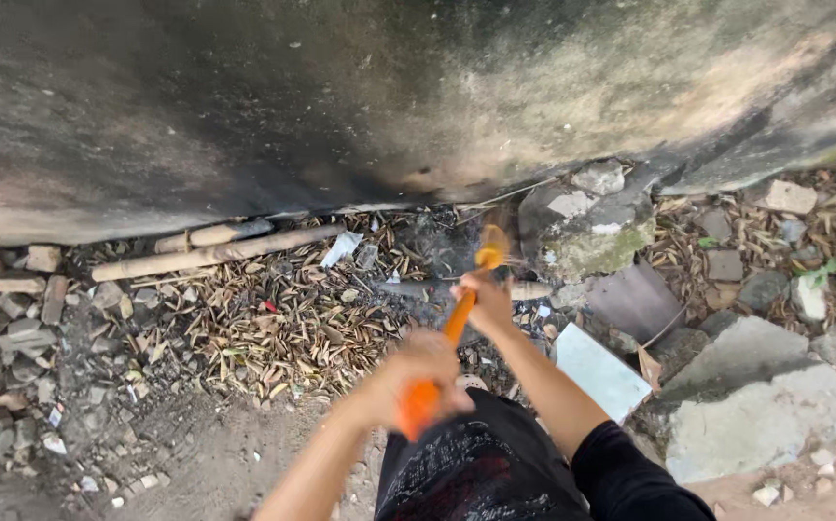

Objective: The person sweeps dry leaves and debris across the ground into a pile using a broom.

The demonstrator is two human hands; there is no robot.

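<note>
Clamped on an orange-handled tool [452,328]: left hand [416,376] at the butt, right hand [484,299] nearer the blurred head, which is held over dry leaves [244,328] by the wall [341,96]. Swing judged mid-stroke; controlled follow-through is needed next.

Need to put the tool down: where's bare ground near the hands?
Bare dirt lies below the dry leaf litter, between the rubble on the left and the left hand. Crowded: the large stones and flat slab right of the right hand.
</note>
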